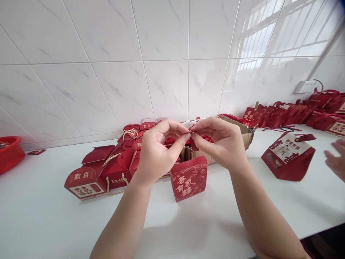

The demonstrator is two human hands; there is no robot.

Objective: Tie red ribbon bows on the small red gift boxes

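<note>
My left hand (161, 149) and my right hand (221, 142) meet fingertip to fingertip at the centre, both in a pinch. Between them is a small dark red strap (194, 144) with a gold-coloured stud; the fingers hide most of it. Below the fingers, a red gift box (189, 178) with white Chinese characters stands upright on the white table (172, 230). Neither hand touches it visibly. Behind my hands is an open cardboard carton (244, 135) holding red items, partly covered by my fingers.
Several red boxes with cord handles (118, 167) stand at left. A red basin (10, 153) is at the far left. Right of my arms sits a red box with a strap (289, 156), near another person's hand (336, 158). More red boxes (285, 113) line the tiled wall.
</note>
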